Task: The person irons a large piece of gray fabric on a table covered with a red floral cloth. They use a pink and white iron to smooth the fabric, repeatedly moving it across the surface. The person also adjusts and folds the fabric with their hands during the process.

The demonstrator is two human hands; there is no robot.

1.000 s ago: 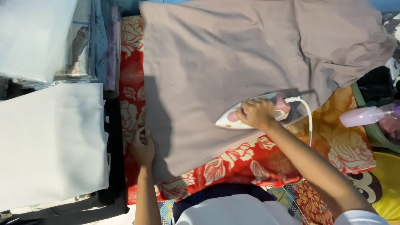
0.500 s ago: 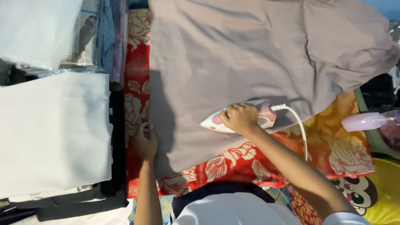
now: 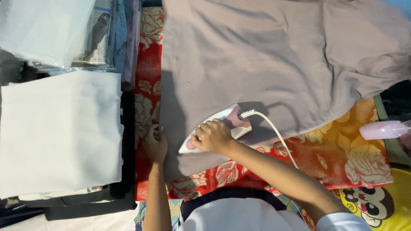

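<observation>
Head view: my right hand (image 3: 212,136) is closed around the white-and-pink iron (image 3: 216,127), which rests on the taupe garment (image 3: 265,60); my left hand (image 3: 155,144) lies flat, fingers open, pinning its edge taut on the red floral cloth (image 3: 147,72).

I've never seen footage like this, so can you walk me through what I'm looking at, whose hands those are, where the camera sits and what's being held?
There is no machine here, just a person working with bare hands. The single camera sits on that person's head and looks down, so both arms reach in from the bottom edge. The right hand grips the handle of a white and pink iron, which rests on a greyish-brown garment. A white cord runs from the iron's back. The left hand lies flat at the garment's edge. Under the garment is a red flowered cloth. To the left lies folded white fabric, with more folded clothes above it. At the right edge a pink object pokes in; I cannot tell what it is.
</observation>
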